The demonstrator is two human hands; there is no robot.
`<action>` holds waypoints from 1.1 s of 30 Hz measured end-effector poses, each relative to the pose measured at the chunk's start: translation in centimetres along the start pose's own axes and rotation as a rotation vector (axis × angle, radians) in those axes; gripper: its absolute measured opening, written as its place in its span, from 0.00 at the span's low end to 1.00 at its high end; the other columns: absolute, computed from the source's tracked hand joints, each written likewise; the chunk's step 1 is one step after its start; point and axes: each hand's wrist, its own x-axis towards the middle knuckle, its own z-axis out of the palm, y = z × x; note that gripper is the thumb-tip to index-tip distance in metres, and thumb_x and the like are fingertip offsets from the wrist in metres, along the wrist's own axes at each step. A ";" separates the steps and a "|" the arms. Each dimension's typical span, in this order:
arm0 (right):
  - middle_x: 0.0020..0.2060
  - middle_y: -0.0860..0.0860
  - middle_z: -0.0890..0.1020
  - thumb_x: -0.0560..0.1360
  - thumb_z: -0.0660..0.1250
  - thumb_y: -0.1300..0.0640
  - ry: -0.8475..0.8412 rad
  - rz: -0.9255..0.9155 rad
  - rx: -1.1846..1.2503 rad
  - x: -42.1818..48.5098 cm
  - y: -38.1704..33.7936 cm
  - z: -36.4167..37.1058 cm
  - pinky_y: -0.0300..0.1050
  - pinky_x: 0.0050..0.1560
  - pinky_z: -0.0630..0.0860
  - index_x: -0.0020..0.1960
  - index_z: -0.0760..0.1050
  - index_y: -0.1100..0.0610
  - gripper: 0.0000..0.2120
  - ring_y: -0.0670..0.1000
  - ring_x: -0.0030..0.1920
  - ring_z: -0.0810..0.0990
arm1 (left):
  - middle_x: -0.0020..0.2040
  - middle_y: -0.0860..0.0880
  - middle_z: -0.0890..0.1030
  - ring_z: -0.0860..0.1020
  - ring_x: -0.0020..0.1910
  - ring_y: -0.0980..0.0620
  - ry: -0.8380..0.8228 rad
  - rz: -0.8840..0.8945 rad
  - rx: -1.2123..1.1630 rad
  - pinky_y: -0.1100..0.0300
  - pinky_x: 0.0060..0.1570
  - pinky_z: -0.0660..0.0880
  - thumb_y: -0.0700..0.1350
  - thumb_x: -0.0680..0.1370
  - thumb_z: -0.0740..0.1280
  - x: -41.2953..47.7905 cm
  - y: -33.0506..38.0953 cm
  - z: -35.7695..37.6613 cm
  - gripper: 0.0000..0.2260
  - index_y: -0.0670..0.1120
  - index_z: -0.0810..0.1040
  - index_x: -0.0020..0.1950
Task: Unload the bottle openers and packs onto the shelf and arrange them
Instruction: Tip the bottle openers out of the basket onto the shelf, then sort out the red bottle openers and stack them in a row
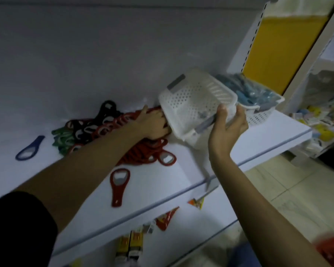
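Dim, bluish light. Beyond my left hand point(154, 122) a plain white back wall point(85, 54) rises from a flat white metal shelf point(158, 185). Past my right hand point(228, 128) stands a white slotted upright post point(245, 43) beside a yellow panel point(283, 51). Below that hand lies pale beige tiled floor point(297, 189).

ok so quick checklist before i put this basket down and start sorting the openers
1. Right hand grips the tilted basket by its rim: ok.
2. Tilted basket fully emptied: cannot tell, something small may be left inside.
3. Left hand rests on the red opener pile at the basket's mouth: ok.
4. All red openers gathered: not ok, a lone red opener lies apart, nearer the shelf front.
5. Blue opener grouped: not ok, apart at far left.
6. Second basket unloaded: not ok, blue packs inside.
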 end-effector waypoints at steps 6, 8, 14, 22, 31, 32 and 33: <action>0.76 0.54 0.59 0.78 0.50 0.34 0.028 0.519 0.070 1.1 0.9 0.1 0.55 0.72 0.58 0.77 0.53 0.54 0.35 0.58 0.74 0.60 | 0.73 0.51 0.66 0.62 0.71 0.51 0.228 -0.016 -0.082 0.43 0.69 0.54 0.58 0.80 0.53 -6.3 0.3 0.0 0.20 0.51 0.71 0.68; 0.76 0.56 0.58 0.77 0.52 0.33 0.016 0.515 0.022 0.6 0.9 -0.4 0.56 0.74 0.58 0.78 0.51 0.56 0.38 0.59 0.74 0.59 | 0.73 0.49 0.65 0.61 0.72 0.49 0.269 -0.033 -0.089 0.45 0.70 0.53 0.59 0.79 0.52 -8.6 0.3 0.0 0.23 0.50 0.69 0.70; 0.67 0.58 0.67 0.78 0.63 0.51 0.083 0.250 -0.083 -4.6 1.0 -0.6 0.46 0.66 0.63 0.68 0.65 0.60 0.23 0.57 0.68 0.65 | 0.76 0.46 0.60 0.55 0.75 0.48 0.304 -0.138 -0.217 0.43 0.72 0.47 0.60 0.80 0.49 -15.8 1.2 0.6 0.27 0.47 0.62 0.75; 0.50 0.62 0.78 0.75 0.64 0.65 -0.430 -0.229 -0.082 -14.9 -0.7 1.8 0.53 0.57 0.72 0.52 0.74 0.68 0.08 0.60 0.53 0.76 | 0.78 0.48 0.49 0.45 0.77 0.50 0.213 -0.216 -0.260 0.46 0.72 0.40 0.71 0.72 0.52 -25.1 1.3 1.6 0.39 0.50 0.53 0.77; 0.57 0.59 0.75 0.76 0.61 0.53 -0.678 -0.683 -0.472 -17.9 0.4 2.7 0.47 0.58 0.67 0.61 0.72 0.63 0.18 0.58 0.58 0.73 | 0.78 0.45 0.47 0.44 0.77 0.47 0.182 -0.455 -0.351 0.40 0.73 0.45 0.65 0.76 0.58 -27.3 2.5 3.7 0.37 0.49 0.50 0.78; 0.58 0.59 0.75 0.76 0.60 0.50 -0.689 -0.702 -0.527 -17.9 0.6 2.9 0.48 0.59 0.66 0.62 0.72 0.62 0.20 0.58 0.60 0.72 | 0.78 0.45 0.48 0.44 0.77 0.47 0.173 -0.481 -0.367 0.41 0.73 0.46 0.64 0.76 0.58 -27.1 2.3 3.8 0.37 0.49 0.50 0.78; 0.61 0.59 0.74 0.76 0.60 0.47 -0.704 -0.724 -0.594 -17.9 0.8 3.3 0.49 0.62 0.65 0.64 0.71 0.61 0.22 0.58 0.63 0.71 | 0.78 0.45 0.49 0.45 0.77 0.47 0.170 -0.506 -0.383 0.42 0.73 0.46 0.64 0.76 0.59 -27.0 2.1 3.9 0.37 0.48 0.50 0.78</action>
